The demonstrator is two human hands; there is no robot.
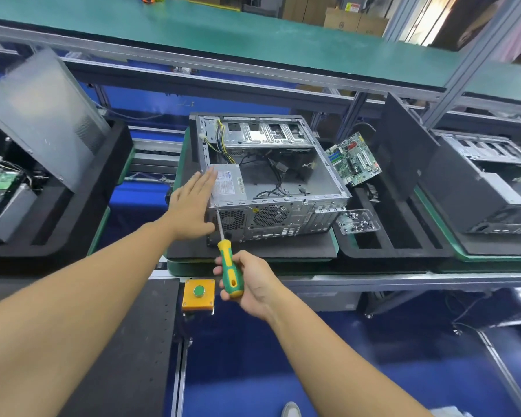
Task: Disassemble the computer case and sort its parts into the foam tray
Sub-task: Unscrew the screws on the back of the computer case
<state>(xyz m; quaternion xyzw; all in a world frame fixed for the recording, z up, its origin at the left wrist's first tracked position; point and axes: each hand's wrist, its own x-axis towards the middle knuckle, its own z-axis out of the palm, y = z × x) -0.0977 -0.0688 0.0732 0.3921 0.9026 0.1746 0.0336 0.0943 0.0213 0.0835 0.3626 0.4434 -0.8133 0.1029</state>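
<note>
Computer case (271,179): on its side, open face up, rear panel toward the person, long axis running away.
Left hand (193,206): flat, fingers spread, against the case's left side.
Right hand (250,281): closed around screwdriver (227,260), tip at the case's rear corner.
Circuit board (354,159): right of the case, in foam tray (373,251).

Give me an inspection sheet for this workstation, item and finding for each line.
Surface: black foam pad on a green carrier, holding the case.
Job's things: open computer case, side panel off; power supply still inside; motherboard already out, leaning in the foam tray to the right; clear box of screws on the tray's edge.
Clutter: nothing seen on the pad.
Grippers: left hand open, flat against the case's left corner; right hand gripping a green and yellow screwdriver, tip at the case's rear panel.
Cables: loose black leads and a yellow and black bundle inside the case.
Surroundings: yellow button box below; other cases on neighbouring trays.
</note>
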